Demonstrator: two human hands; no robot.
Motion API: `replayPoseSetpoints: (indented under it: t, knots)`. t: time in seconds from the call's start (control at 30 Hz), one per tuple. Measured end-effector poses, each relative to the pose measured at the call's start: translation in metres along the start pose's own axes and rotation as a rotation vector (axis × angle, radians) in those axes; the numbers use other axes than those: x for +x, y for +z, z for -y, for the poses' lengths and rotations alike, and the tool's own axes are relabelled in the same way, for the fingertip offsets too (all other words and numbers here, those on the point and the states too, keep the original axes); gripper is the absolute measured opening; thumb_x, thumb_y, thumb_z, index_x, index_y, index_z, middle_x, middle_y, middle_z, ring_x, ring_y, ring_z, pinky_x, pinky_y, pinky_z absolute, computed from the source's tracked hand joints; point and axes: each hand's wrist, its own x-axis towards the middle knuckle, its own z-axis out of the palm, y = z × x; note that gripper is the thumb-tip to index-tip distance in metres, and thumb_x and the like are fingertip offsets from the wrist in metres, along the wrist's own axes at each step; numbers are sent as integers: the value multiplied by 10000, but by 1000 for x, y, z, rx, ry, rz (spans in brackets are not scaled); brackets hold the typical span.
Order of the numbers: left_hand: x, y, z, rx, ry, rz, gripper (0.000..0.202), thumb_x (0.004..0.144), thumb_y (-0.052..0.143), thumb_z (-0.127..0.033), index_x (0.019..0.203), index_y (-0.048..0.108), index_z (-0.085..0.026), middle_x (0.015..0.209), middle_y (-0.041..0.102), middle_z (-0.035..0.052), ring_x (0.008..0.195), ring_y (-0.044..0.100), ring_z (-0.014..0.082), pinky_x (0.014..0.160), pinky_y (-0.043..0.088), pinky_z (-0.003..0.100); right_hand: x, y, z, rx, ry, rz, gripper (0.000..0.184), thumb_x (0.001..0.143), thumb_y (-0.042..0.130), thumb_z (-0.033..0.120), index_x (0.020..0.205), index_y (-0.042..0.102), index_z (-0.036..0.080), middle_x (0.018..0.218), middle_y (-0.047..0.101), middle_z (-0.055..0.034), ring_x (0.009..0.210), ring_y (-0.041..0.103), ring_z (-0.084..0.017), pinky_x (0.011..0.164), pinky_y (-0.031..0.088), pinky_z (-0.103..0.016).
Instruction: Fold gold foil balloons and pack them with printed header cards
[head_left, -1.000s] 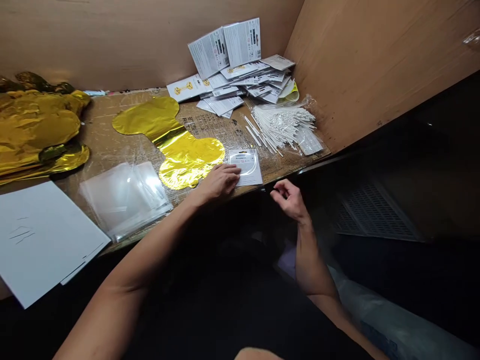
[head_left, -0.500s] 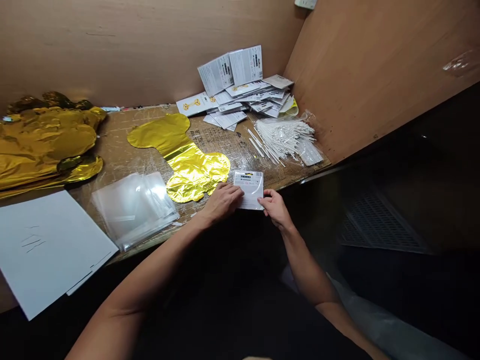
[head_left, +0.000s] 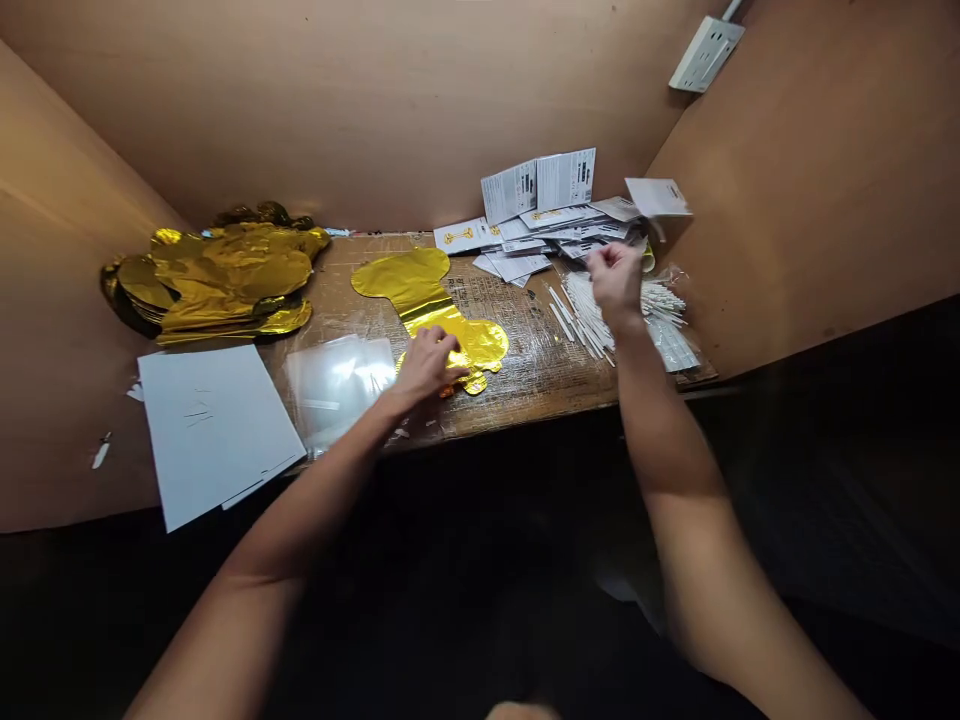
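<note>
Now the left hand (head_left: 426, 366) rests on a gold foil balloon (head_left: 480, 343), the right hand (head_left: 616, 285) clenched below an unreadable white card (head_left: 658, 197).

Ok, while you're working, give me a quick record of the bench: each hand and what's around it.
Left hand: left hand resting on flat gold foil balloon
Right hand: right hand raised, fingers curled, beneath white printed card; contact unclear
Near right hand: bundle of thin white sticks; pile of printed white cards
Near left hand: clear plastic sleeves
Farther left: stack of gold foil balloons; white paper sheets
</note>
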Motion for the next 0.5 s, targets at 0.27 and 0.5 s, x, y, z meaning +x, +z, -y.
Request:
replayPoseSetpoints:
  t: [0.27,0.5]
  knots:
    - [38,-44,45,-415,-177,439,443,887,651,-597,688,629,-202,594,555,1,561,474,140,562,355,278,-182,43,-31,-21,202,241,327,959,621,414,704,620,209,625,596,-2,602,527,-162,613,408,-305]
    - [98,-108,87,-557,-544,401,402,781,817,-560,770,701,-175,711,696,82,595,615,194,616,505,363,-207,58,-42,-120,221,119,340,986,591,484,794,684,219,663,657,-23,615,579,-193,652,421,-319]
